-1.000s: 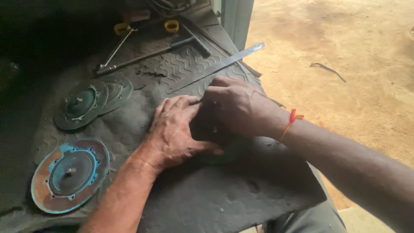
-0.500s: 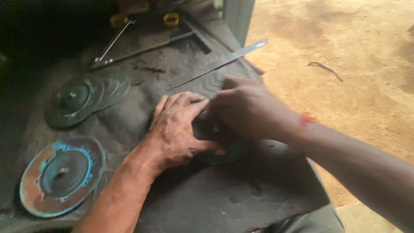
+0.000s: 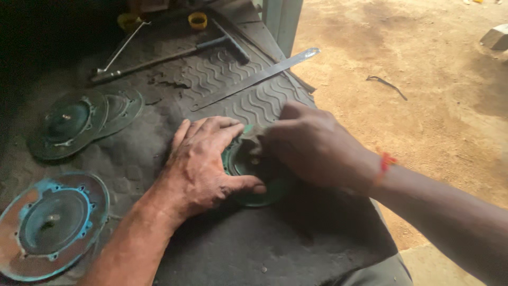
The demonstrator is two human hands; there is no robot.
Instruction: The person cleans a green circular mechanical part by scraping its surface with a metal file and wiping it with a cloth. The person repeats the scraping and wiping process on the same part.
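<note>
Both hands sit on a green round disc [image 3: 254,182] lying on the dark rubber mat [image 3: 275,238] — more of its rim now shows than a second ago. The left hand [image 3: 203,164] presses flat, fingers spread over the disc's near-left edge. The right hand [image 3: 312,145] has shifted slightly right, fingertips pinched on a dark scrap at the disc's centre. The blue-edged disc [image 3: 50,225] and the steel ruler [image 3: 254,78] appear lower-left of before — the view moved.

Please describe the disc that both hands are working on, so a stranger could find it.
On the dark wavy-patterned rubber mat, look between the left hand and right hand. The round green metal disc lies there, the only disc touched by hands.
</note>
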